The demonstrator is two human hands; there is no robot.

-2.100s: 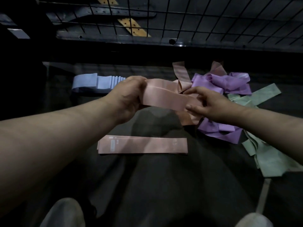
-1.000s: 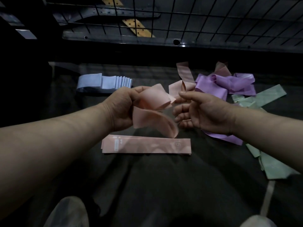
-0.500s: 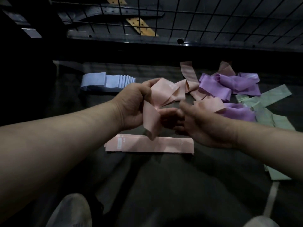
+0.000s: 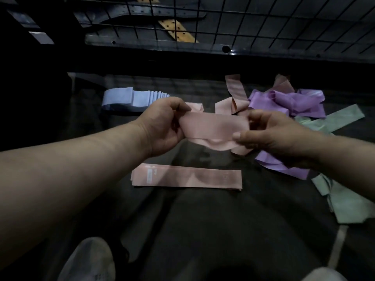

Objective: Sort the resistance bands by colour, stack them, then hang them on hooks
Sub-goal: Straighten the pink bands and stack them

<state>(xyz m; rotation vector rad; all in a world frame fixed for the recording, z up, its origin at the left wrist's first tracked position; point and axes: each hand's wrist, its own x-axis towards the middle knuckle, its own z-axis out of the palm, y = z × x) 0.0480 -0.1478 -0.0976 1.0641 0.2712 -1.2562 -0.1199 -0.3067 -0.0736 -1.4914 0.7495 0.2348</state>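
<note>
A pink band (image 4: 213,128) is stretched flat between my two hands above the dark floor. My left hand (image 4: 162,126) grips its left end and my right hand (image 4: 272,134) pinches its right end. Below it lies a flat stack of pink bands (image 4: 186,178). A neat stack of blue bands (image 4: 129,99) sits at the back left. Loose pink bands (image 4: 233,92), purple bands (image 4: 290,102) and green bands (image 4: 345,201) lie jumbled at the right.
A black wire grid panel (image 4: 263,23) rises behind the floor's far edge, with a dark metal frame (image 4: 162,42) along its base. My shoes (image 4: 91,260) show at the bottom edge.
The crumpled pink band has been pulled out straight between my hands. My right hand has shifted right along the band to its end.
</note>
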